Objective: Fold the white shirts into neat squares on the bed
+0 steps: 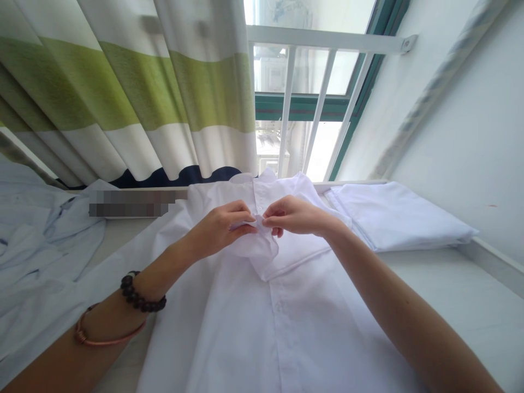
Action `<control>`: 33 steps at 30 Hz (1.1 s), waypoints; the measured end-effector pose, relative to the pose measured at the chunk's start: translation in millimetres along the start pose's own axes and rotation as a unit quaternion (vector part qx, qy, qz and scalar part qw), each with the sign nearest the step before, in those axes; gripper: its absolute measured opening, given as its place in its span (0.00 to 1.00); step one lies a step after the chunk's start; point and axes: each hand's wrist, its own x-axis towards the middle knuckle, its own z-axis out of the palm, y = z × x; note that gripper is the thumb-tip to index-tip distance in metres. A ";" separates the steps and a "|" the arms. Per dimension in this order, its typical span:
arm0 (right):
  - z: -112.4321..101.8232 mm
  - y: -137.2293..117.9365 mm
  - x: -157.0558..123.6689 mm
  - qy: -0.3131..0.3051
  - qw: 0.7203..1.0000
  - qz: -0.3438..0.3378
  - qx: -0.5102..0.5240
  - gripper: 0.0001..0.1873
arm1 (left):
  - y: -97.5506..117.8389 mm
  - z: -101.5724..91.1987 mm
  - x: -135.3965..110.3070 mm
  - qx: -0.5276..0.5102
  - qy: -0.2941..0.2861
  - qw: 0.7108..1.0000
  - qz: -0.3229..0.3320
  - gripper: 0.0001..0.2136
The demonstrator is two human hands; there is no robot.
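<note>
White shirt (235, 311): laid out, unfolded.
Left hand (229, 222), right hand (292, 214): fingers (272, 221) pinching placket (277, 305). Right of shirt: garment (403, 215), folded; left: clothes (36, 224), loose.

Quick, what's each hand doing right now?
Left hand: closed, pinching the white shirt at its front.
Right hand: closed, pinching the same shirt just alongside.

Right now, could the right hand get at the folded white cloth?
Probably yes: the folded white cloth lies uncovered on that side, but the right hand is pinching the white shirt and would likely need to let go first.
</note>
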 end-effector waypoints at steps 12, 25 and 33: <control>1.5 0.6 1.5 0.011 1.000 -0.005 -0.007 0.06 | -1.9 5.3 -1.0 0.029 0.017 0.999 0.004 0.07; 0.0 1.4 1.0 0.019 0.996 -0.012 -0.081 0.05 | 1.5 10.7 0.3 0.060 0.075 0.995 0.022 0.03; -2.2 8.0 1.8 -0.049 0.997 -0.044 -0.051 0.08 | 1.9 13.0 -1.0 0.032 0.039 0.999 0.014 0.04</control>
